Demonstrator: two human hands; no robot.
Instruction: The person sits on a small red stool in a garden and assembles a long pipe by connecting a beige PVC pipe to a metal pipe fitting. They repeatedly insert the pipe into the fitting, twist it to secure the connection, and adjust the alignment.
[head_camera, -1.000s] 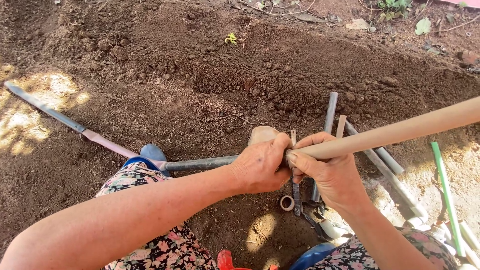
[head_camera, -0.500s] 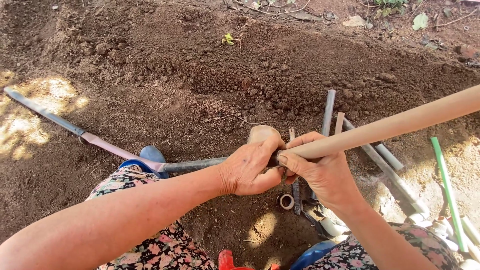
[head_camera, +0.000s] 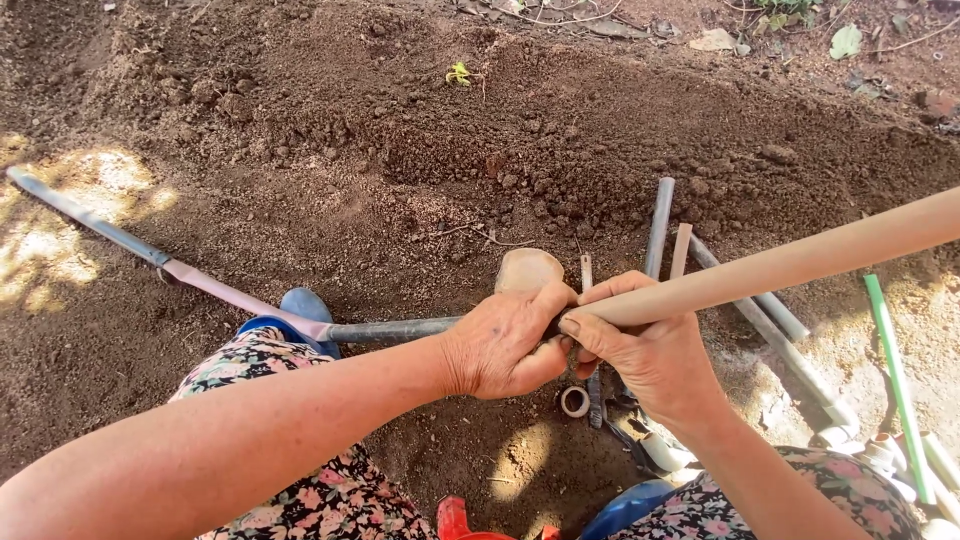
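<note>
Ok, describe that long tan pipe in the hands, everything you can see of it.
The tan pipe is a long, straight, smooth tube, plastic by its look, evenly pale beige and lit by sun. It slants up from the middle of the view to the right edge, which cuts it off, held above the soil. Its near end is hidden where both hands meet: the right hand wraps it from below, and the left hand closes on the end, where a grey pipe arrives from the left.

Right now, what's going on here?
A person crouches over bare soil. The left hand grips the end of a dark pipe; the right hand holds the end of a tan pipe. The two ends meet between the hands. Spare pipes and a small ring lie on the ground beneath.
</note>
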